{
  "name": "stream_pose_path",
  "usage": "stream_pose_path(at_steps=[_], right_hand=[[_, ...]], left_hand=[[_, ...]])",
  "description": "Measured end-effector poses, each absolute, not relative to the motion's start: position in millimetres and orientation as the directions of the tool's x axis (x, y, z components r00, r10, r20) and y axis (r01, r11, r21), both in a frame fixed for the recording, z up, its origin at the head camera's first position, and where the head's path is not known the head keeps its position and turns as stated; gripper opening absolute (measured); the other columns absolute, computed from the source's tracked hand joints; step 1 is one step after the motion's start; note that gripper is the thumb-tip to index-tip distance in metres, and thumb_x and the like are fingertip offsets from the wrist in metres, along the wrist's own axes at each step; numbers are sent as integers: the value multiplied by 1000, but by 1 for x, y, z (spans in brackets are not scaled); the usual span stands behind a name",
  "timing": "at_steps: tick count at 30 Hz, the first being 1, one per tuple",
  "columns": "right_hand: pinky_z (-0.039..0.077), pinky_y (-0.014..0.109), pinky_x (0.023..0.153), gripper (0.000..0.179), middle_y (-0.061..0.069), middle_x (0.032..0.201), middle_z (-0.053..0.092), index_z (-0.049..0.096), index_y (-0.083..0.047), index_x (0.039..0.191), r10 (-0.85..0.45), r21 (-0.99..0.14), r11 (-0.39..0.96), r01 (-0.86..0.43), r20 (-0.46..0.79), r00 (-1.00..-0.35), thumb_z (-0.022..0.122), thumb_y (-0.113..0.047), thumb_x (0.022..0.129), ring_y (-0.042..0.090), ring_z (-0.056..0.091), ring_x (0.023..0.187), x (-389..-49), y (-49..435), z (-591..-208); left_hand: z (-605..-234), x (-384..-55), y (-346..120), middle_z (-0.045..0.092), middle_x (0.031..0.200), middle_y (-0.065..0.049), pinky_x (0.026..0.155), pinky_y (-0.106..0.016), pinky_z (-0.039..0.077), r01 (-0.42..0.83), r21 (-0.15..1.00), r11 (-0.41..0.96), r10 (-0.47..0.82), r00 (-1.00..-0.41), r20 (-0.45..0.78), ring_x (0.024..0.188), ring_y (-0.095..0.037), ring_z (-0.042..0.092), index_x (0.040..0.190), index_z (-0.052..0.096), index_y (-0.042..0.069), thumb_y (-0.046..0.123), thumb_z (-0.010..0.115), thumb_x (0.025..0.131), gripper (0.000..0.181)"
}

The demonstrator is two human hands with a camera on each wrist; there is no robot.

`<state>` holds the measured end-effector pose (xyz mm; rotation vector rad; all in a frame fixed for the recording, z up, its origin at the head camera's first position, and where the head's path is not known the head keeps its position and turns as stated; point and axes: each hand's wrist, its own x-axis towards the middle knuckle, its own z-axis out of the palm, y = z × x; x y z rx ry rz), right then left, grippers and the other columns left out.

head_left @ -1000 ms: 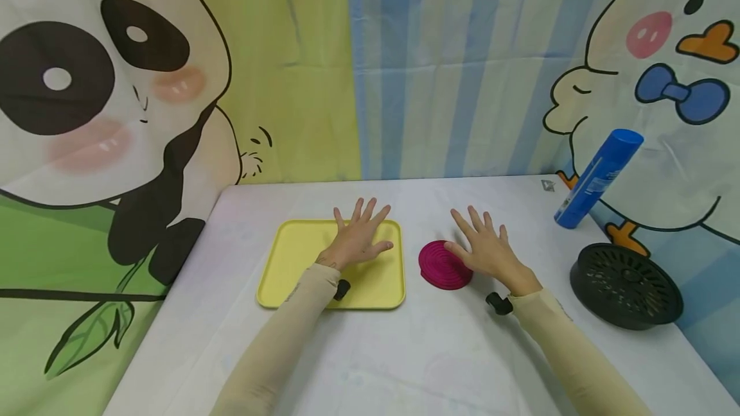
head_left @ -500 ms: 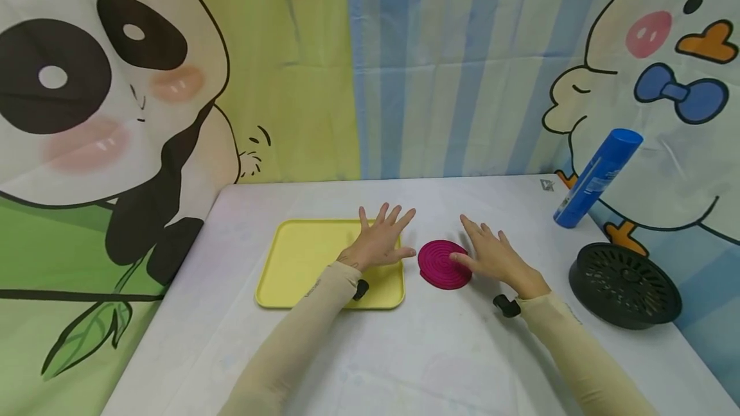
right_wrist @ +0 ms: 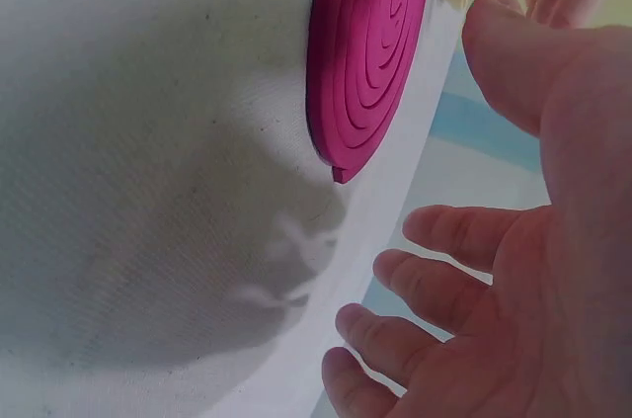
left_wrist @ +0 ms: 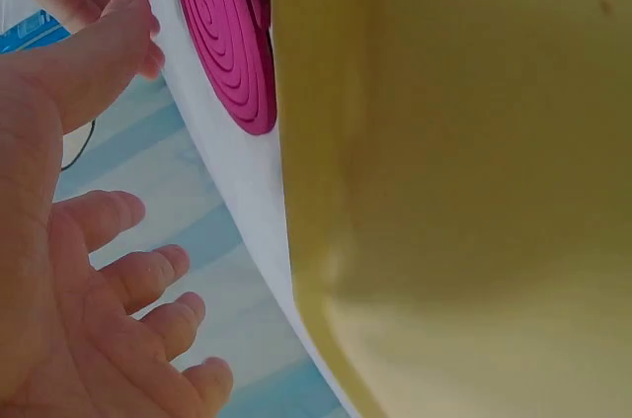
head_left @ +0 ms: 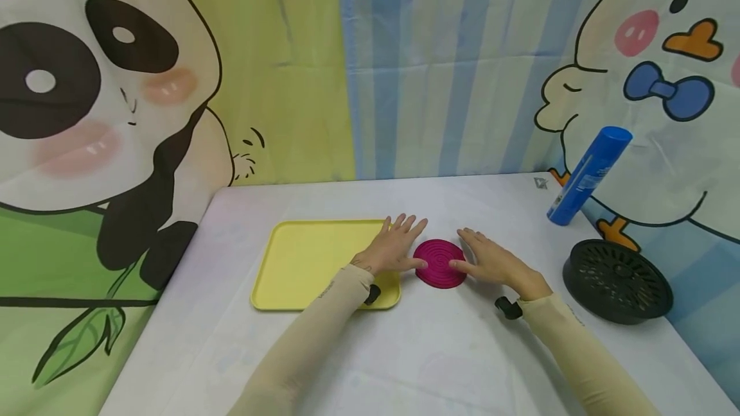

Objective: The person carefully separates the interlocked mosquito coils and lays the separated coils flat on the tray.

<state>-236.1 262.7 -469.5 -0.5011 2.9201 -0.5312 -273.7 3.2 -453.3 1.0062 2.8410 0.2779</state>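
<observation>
A magenta mosquito coil (head_left: 440,268), a flat round spiral, lies on the white table between my hands. My left hand (head_left: 390,250) hovers over the right edge of the yellow tray (head_left: 306,265), fingers spread and thumb pointing at the coil. On the coil's other side is my right hand (head_left: 500,263), its fingers extended and its thumb overlapping the coil's right edge in the head view. Both wrist views show the hands with nothing in them, raised above the table. The right wrist view shows the coil's outer end (right_wrist: 342,175).
To the right stands a black round case (head_left: 617,281) with a slotted lid, near the table's edge. Behind it a blue spray can (head_left: 590,175) stands near the far right corner. Cartoon-printed curtains (head_left: 289,69) hang behind and beside the table.
My left hand has moved right, from over the tray toward the coil. My right hand has dropped slightly and its fingers have drawn together. The coil stays on the table.
</observation>
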Motion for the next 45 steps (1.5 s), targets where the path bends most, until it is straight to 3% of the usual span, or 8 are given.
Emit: stream_pose_path(at_steps=[9,16,32,39,45], right_hand=[[29,68,115,98,29,161,29,30,5,155,-378,-366,878,-309,-135,-916,67,-59,90,50,27,148,-238,258,-464],[30,64,117,100,32,160,29,31,9,153,-426,-360,866,-348,-166,-889,68,-59,90,50,28,148,-242,257,-469],[31,64,116,117,34,161,24,26,12,154,-446,-365,861,-354,-207,-871,83,-56,77,52,25,148,-236,253,-469],[32,64,116,117,34,160,25,26,12,153,-469,-372,847,-380,-188,-863,85,-53,76,53,27,147,-238,253,-471],[35,61,115,116,33,159,28,28,12,152,-475,-404,833,-378,-173,-863,88,-50,74,51,30,147,-240,254,-472]], left_hand=[[-455,-273,15,26,167,-15,127,-42,18,598,258,759,640,-758,-124,156,-32,21,159,26,4,56,73,87,100],[-460,-268,26,31,164,-17,127,-39,21,600,289,746,654,-741,-149,154,-31,26,157,28,1,55,76,86,101],[-464,-263,33,36,162,-11,122,-40,32,523,327,787,606,-754,-253,152,-24,31,157,33,8,53,83,79,103],[-463,-263,34,46,155,-7,115,-35,43,537,352,767,628,-740,-241,139,-20,47,154,36,9,47,86,78,98],[-464,-265,36,50,149,-6,112,-32,45,555,355,752,646,-728,-228,133,-18,52,154,35,8,44,87,78,99]])
